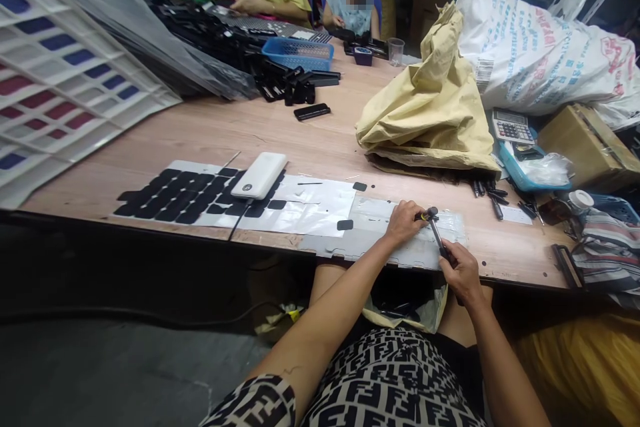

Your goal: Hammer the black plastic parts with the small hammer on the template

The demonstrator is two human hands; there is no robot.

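My right hand (460,268) grips the handle of a small hammer (437,233) at the table's front edge. Its head is raised toward my left hand (403,223), whose fingers are closed on a small dark piece with a bit of yellow; the hammer head partly covers it, so its kind is unclear. Under both hands lies a clear, taped plastic sheet (377,208) over a pale board. To the left, white paper (320,203) carries rows of black rounded pads (173,197). A white power bank (260,175) rests on it, with a cable running off the edge.
A yellow sack (430,107) stands behind my hands, near a large white bag (545,47). On the right are a calculator (513,127), a cardboard box (585,147) and a bottle (570,207). Black parts (280,83) surround a blue basket (297,53). Two people sit opposite.
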